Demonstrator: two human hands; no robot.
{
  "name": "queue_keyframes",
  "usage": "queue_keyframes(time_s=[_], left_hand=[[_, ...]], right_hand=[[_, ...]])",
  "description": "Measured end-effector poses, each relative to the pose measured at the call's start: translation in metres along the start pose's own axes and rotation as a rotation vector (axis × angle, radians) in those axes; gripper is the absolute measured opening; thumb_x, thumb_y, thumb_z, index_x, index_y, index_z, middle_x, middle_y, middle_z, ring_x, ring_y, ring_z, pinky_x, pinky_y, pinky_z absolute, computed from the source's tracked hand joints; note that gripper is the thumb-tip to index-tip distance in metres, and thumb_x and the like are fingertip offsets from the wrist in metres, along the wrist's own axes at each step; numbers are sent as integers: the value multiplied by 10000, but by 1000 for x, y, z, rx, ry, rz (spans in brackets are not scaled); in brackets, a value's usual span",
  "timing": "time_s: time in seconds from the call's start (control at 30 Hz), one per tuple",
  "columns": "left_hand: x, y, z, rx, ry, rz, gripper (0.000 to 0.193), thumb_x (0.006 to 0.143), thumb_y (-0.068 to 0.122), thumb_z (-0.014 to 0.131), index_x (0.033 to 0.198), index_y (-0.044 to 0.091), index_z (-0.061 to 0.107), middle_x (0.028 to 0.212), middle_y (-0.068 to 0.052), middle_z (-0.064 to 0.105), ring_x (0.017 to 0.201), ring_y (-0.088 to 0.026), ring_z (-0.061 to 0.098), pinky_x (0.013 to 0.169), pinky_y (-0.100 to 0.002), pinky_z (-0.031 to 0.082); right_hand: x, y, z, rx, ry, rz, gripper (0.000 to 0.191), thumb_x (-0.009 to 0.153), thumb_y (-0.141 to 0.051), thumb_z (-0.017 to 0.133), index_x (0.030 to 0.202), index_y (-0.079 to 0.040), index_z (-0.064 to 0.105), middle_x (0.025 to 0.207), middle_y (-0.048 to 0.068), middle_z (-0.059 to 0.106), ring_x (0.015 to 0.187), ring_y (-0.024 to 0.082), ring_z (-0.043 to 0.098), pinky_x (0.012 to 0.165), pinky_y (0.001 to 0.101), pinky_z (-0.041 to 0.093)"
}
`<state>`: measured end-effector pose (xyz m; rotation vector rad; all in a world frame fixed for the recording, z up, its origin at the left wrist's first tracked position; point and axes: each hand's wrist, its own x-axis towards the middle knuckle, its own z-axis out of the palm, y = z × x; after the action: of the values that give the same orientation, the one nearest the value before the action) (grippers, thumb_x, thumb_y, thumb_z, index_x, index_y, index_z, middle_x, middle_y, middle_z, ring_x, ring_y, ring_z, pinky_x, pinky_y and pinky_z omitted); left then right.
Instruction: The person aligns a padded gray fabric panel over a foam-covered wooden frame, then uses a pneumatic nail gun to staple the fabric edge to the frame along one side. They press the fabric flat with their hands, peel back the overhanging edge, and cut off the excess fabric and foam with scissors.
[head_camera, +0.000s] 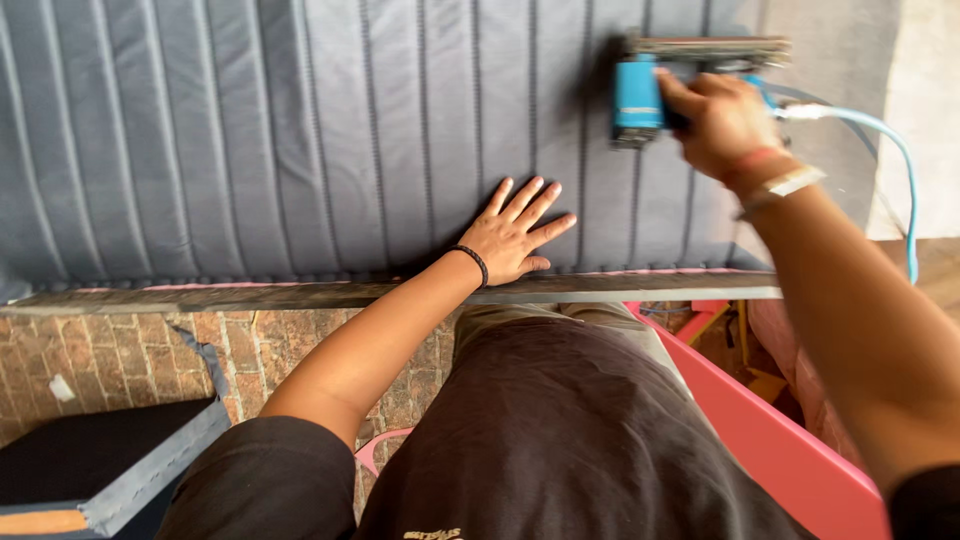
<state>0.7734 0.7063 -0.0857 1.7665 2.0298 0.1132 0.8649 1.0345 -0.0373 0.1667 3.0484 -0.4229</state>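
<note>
On top of the grey striped cushion (300, 130), your left hand (515, 235) lies flat w/ fingers spread wide, palm down near the front edge, holding nothing, just pressing the cloth. Up by the far right of the cushion, your right hand (720, 120) is closed tight around the handle of the blue staple gun (640, 95), which sits w/ its nose on the cloth, & a light blue hose (890, 140) runs from it off to the right. Below you is a brick floor (120, 350) & a pink frame (790, 450) by your right leg.
</note>
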Motion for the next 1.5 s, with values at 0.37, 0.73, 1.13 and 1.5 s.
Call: queue_keyframes(time_s=[0.37,0.73,1.13,1.5], left_hand=[[115,84,20,32,17,165,800,958,579,572,1627,267,262,1709,-125,129,1572,-333,131,1260,-553,116],[230,194,24,77,-148,208,775,970,579,537,1632,343,210,1703,-140,4,1565,-396,3,1198,-704,26],[252,231,25,46,-254,32,787,993,482,561,1640,416,118,1711,-135,-114,1576,-407,-101,1176,-720,-28],[262,241,22,55,-220,87,743,970,587,553,1608,469,190,1718,-141,-72,1569,-429,-69,1193,-701,2]], right_hand=[[-257,93,5,429,311,1127,336,891,-280,841,1028,9,737,931,103,734,840,220,704,782,363,549],[-298,92,57,1008,216,1224,289,829,-239,840,892,28,748,781,73,739,700,156,681,655,307,538],[-289,99,33,1035,38,1443,468,848,-383,862,838,65,725,726,127,709,585,175,676,537,308,543],[-314,94,71,1067,260,1488,385,828,-300,879,825,60,743,699,112,726,557,162,657,503,313,502]])
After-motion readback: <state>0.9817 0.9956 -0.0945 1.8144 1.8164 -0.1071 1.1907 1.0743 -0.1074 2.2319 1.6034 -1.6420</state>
